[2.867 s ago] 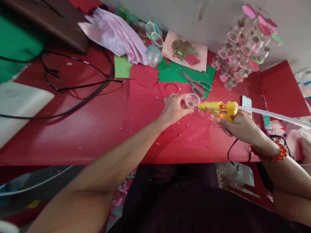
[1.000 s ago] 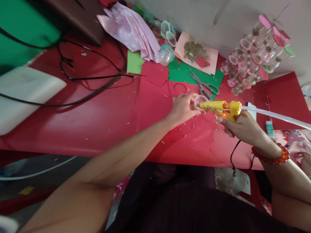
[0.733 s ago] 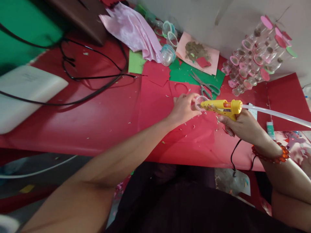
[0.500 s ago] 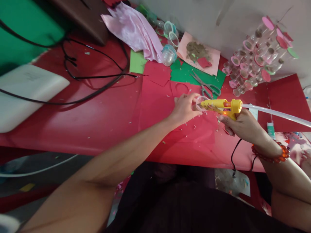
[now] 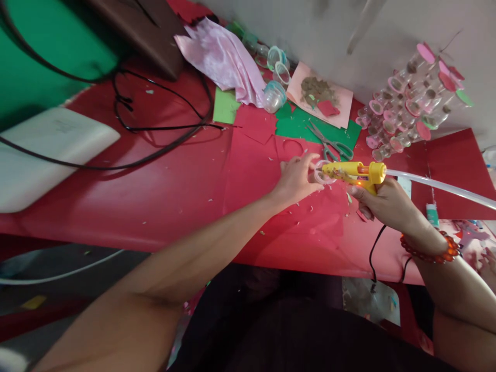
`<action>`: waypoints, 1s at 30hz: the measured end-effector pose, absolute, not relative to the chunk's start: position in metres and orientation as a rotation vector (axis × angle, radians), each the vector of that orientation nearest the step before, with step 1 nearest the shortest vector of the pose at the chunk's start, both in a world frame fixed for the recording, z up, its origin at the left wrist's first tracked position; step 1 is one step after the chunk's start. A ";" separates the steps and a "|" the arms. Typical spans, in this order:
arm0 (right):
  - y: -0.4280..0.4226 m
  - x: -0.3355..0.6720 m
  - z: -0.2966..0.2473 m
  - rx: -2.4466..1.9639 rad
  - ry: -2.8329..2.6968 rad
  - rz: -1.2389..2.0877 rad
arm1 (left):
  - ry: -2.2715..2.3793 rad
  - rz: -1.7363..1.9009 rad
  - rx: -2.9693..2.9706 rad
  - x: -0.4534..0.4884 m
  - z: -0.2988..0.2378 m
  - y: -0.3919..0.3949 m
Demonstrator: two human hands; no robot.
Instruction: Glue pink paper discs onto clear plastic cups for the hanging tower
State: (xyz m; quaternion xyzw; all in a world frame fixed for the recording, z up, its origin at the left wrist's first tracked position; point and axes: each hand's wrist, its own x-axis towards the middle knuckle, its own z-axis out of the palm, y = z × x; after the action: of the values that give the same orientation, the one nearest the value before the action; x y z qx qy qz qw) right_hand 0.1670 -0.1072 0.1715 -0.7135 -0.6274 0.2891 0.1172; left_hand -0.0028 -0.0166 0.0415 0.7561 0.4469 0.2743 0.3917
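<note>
My right hand (image 5: 383, 199) is wrapped round a yellow hot glue gun (image 5: 343, 169) with a small orange light lit and a long clear glue stick (image 5: 437, 181) running out of its back. The nozzle points left, at the rim of a small clear plastic cup (image 5: 320, 177). Thumb and fingers of my left hand (image 5: 296, 178) grip that cup from its left side. The nozzle hides part of the cup, so I cannot tell whether it touches. Under both hands lie red paper sheets (image 5: 251, 175) with scattered light scraps.
Scissors (image 5: 331, 142) lie on green paper (image 5: 292, 124) just beyond the cup. A stack of clear cups with pink discs (image 5: 411, 111) stands at the back right. Farther left are loose clear cups (image 5: 274, 96), pink satin cloth (image 5: 228, 62), black cables (image 5: 163, 126) and a white box (image 5: 54, 155).
The view has tilted a little, so the table sits slightly lower in the picture. Both hands keep the same hold on the cup and glue gun.
</note>
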 end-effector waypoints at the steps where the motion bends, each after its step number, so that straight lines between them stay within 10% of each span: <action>1: -0.106 0.167 0.171 -2.087 -1.839 0.845 | 1.139 0.689 1.920 -0.003 0.042 -0.017; 30: -0.097 0.166 0.175 -2.207 -1.778 0.788 | 1.127 0.747 1.882 -0.002 0.038 -0.016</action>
State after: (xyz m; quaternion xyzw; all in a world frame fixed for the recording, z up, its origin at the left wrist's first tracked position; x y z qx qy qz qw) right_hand 0.1660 -0.0973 0.1749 -0.7465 -0.6014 0.2664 0.0997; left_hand -0.0017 -0.0163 0.0383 0.7440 0.4457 0.2955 0.4006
